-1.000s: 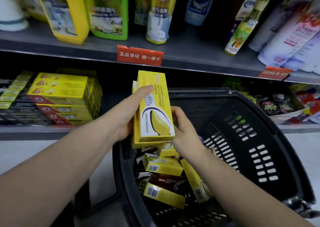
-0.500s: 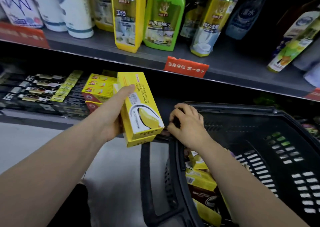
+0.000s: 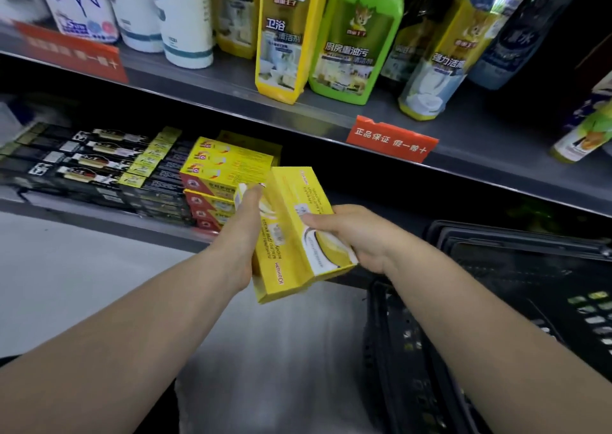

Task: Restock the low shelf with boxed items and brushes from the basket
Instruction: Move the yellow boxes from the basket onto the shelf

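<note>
A: grip status?
B: ur left hand point(image 3: 243, 238) + right hand point(image 3: 356, 234) both clasp the yellow boxes point(image 3: 298, 234), mid-air just in front of low shelf point(image 3: 99, 220). Hold level, slide in beside yellow stack point(image 3: 225, 172), no knocking it.

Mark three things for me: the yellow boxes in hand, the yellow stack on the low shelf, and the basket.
held yellow boxes point(image 3: 291, 198): head view, upper yellow face.
yellow shelf stack point(image 3: 228, 165): head view, top box's face.
basket point(image 3: 496, 234): head view, far rim.
</note>
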Motion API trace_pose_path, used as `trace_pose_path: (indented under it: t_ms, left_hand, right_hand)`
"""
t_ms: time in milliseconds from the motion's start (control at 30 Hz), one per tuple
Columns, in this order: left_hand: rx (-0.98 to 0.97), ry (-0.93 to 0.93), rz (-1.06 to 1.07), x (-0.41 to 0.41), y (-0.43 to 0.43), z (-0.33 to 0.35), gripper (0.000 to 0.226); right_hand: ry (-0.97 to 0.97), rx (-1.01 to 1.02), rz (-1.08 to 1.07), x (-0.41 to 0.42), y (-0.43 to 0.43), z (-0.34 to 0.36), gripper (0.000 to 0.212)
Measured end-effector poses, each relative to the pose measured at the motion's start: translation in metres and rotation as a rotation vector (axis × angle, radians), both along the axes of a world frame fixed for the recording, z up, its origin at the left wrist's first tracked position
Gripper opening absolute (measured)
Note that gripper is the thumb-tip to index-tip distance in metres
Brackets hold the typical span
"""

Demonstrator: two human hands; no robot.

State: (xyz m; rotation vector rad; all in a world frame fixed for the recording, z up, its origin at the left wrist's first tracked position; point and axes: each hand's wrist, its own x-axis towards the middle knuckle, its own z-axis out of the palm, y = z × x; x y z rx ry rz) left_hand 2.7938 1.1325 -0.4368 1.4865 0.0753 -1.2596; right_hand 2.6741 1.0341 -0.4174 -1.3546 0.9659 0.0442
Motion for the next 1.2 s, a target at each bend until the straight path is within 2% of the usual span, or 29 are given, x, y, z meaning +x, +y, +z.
trace_pose_path:
  t_ms: [33, 100, 200, 267, 433, 500, 700, 1033, 1133, 1200]
  left_hand:
    - [0.042, -0.047, 0.065, 0.005, 0.001, -0.002, 0.041]
    - [0.116, -0.164, 0.138, 0.015, 0.004, -0.006, 0.044]
    - [0.121, -0.282, 0.169, 0.035, 0.007, -0.012, 0.051]
    - [0.1, -0.291, 0.17, 0.046, 0.011, -0.012, 0.045]
    - [0.094, -0.299, 0.173, 0.059, 0.015, -0.014, 0.022]
    - [0.096, -0.321, 0.162, 0.061, 0.014, -0.014, 0.022]
    - [0.06, -0.273, 0.202, 0.068, 0.012, -0.018, 0.02]
    - [0.045, -0.26, 0.118, 0.059, 0.003, -0.017, 0.021]
    - [0.02, -0.231, 0.105, 0.054, 0.002, -0.016, 0.016]
    - [0.006, -0.208, 0.097, 0.052, 0.002, -0.016, 0.015]
  right_hand:
    - [0.02, 0.0, -0.049, -0.001, -0.011, -0.004, 0.013]
    - [0.253, -0.252, 0.002, 0.001, -0.037, -0.016, 0.031]
    - [0.711, -0.66, 0.361, 0.015, -0.067, -0.043, 0.063]
    - [0.81, -0.748, 0.525, 0.029, -0.076, -0.068, 0.066]
    - [0.788, -0.787, 0.675, 0.059, -0.083, -0.128, 0.057]
    - [0.773, -0.835, 0.739, 0.066, -0.087, -0.146, 0.06]
    - [0.695, -0.841, 0.705, 0.074, -0.096, -0.178, 0.067]
    - [0.657, -0.784, 0.69, 0.073, -0.093, -0.179, 0.057]
    - [0.763, -0.837, 0.729, 0.077, -0.091, -0.153, 0.061]
    - [0.688, -0.84, 0.603, 0.084, -0.088, -0.119, 0.049]
